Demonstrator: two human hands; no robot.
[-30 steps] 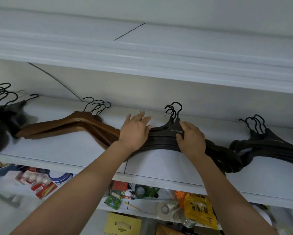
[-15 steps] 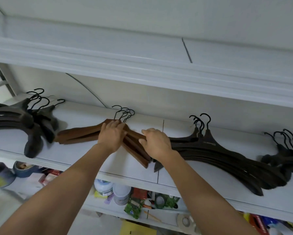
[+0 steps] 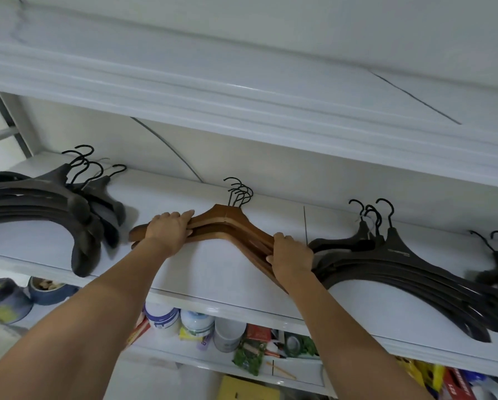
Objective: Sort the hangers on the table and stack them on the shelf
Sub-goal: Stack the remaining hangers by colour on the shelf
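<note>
Brown wooden hangers (image 3: 230, 226): stacked flat at shelf (image 3: 213, 272) centre, black hooks toward 12 o'clock. Dark hanger stacks at 9 o'clock (image 3: 54, 203) and 3 o'clock (image 3: 400, 264), hooks likewise.

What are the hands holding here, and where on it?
Both grip the stack of brown wooden hangers: left hand on its left arm, right hand on its right arm.

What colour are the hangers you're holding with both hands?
Brown wood with black hooks: the wooden hangers, seen in the head view.
</note>
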